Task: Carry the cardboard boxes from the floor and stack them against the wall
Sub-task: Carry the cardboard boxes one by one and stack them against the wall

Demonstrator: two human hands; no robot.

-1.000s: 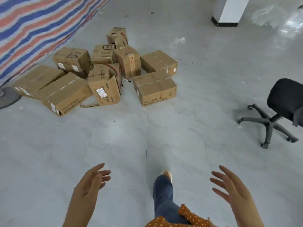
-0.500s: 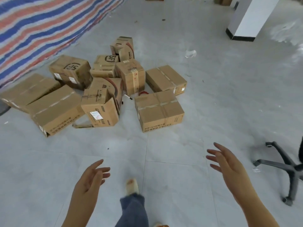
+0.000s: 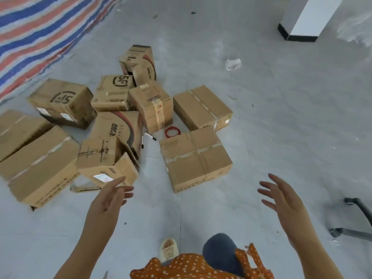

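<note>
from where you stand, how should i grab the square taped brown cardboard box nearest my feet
Grip the square taped brown cardboard box by its two side walls, left hand and right hand coming down either side. It lies flat, sealed, apart from its neighbours, with bare floor beside it.

We read this as a bare storeroom or unfinished office: grey tiled floor (image 3: 281,137), shipping boxes (image 3: 197,158) dumped loose, striped tarp (image 3: 36,31) hung aside, white pillar (image 3: 306,17), office chair base (image 3: 356,218).

Cardboard boxes (image 3: 196,160) lie clustered on the grey tiled floor (image 3: 281,127), with a red cord coil (image 3: 172,131) and markers (image 3: 150,136).
</note>
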